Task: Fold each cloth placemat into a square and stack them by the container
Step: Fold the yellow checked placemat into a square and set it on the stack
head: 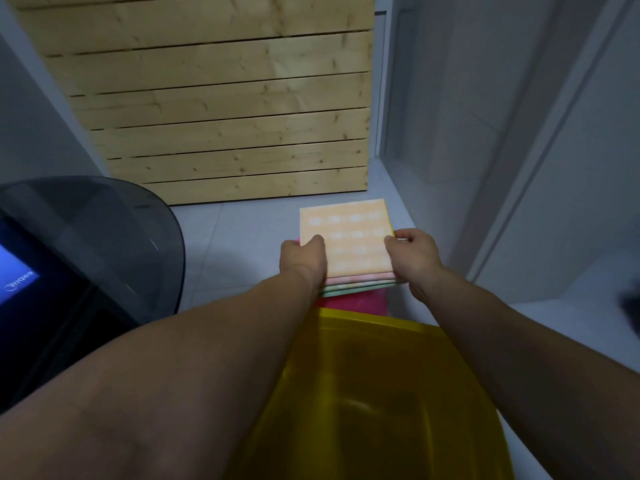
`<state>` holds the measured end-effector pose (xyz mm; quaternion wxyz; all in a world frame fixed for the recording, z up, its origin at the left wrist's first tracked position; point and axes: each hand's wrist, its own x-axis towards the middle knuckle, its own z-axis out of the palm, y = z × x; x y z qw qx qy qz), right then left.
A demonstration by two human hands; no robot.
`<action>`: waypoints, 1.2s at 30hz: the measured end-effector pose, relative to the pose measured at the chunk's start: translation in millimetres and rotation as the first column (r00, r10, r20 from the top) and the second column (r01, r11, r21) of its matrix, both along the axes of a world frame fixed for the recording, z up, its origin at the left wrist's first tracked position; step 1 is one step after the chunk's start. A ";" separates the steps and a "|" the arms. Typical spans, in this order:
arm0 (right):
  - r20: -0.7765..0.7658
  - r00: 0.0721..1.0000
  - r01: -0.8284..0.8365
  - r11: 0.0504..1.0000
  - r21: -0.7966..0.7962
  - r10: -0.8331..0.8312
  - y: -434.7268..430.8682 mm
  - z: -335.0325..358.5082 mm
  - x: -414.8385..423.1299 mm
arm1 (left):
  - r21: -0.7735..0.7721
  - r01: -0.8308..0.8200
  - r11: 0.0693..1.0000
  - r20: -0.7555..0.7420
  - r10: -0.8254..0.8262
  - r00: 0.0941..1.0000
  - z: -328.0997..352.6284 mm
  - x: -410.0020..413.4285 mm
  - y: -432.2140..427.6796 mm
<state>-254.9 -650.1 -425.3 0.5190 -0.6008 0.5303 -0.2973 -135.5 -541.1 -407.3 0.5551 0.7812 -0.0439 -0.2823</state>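
Head view: my left hand [304, 258] and right hand [412, 257] each pinch a side edge of the stack [349, 237] of folded mats, orange one on top. It sits just beyond the far rim of the yellow container [398, 323]. To finish well, I judge I should square the edges and set it flat, close to that rim. Left of the container, a screen [17, 276] shows writing too blurred to read.

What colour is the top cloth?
The top cloth is pale orange with whitish spots; head view.

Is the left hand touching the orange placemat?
Touching: the head view shows the left hand pinching the orange placemat, its thumb lying on top at the edge.
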 end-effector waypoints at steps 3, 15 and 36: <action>0.071 0.997 0.028 1.000 0.003 -0.028 14.0 26.1 -21.4 | -0.075 0.034 0.997 0.075 -0.028 0.997 17.9 -12.5 12.3; -0.027 1.000 0.001 0.999 -0.050 -0.002 138.0 71.7 -143.6 | -0.264 0.178 0.948 0.188 -0.130 0.973 44.5 -114.3 134.2; -0.160 0.936 -0.218 0.874 0.435 0.313 185.4 -43.7 -138.5 | 0.188 0.421 0.887 -0.120 -0.405 0.906 -59.1 -75.3 207.6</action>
